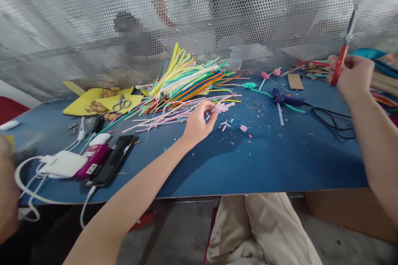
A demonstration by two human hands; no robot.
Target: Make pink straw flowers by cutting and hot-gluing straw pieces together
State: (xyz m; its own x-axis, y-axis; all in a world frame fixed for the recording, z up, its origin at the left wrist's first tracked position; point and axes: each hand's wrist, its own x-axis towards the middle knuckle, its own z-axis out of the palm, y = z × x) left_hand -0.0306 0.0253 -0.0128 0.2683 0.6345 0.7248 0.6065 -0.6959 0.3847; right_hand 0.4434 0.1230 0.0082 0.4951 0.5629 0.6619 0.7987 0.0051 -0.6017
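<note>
Cluster of pale pink pieces [221, 108] juts from between the left fingers [212, 120].

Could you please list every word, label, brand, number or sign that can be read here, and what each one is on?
There are none that can be read.
Purple power block, white adapter: any markings are too small to read.
Black phone: no text legible.
Glue gun, red-handled tool in the right hand: any lettering is too small or blurred.
</note>
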